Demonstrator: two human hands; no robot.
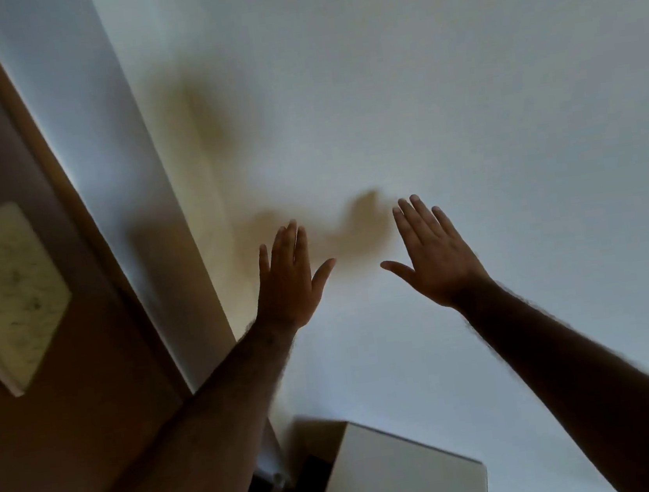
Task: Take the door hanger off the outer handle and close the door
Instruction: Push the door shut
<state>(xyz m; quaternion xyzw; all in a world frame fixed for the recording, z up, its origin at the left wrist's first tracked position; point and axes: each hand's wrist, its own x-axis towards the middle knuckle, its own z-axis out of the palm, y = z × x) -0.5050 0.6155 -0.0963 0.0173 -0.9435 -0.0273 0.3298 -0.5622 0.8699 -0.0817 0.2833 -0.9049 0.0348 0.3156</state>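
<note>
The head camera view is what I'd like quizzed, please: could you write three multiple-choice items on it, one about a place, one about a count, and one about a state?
1. Where does the pale marbled panel sit?
A. On the brown surface at the left
B. On the white wall at the right
C. On the white furniture top at the bottom

2. How many hands are raised in view?
A. None
B. One
C. Two

3. What state are the hands in?
A. Both clenched in fists
B. Both open, fingers extended, holding nothing
C. One gripping a door hanger

Answers:
1. A, as the panel lies against the brown surface on the left side.
2. C, as the left hand and the right hand both show before the white wall.
3. B, as both palms are spread and empty; no hanger or handle is visible.
</note>
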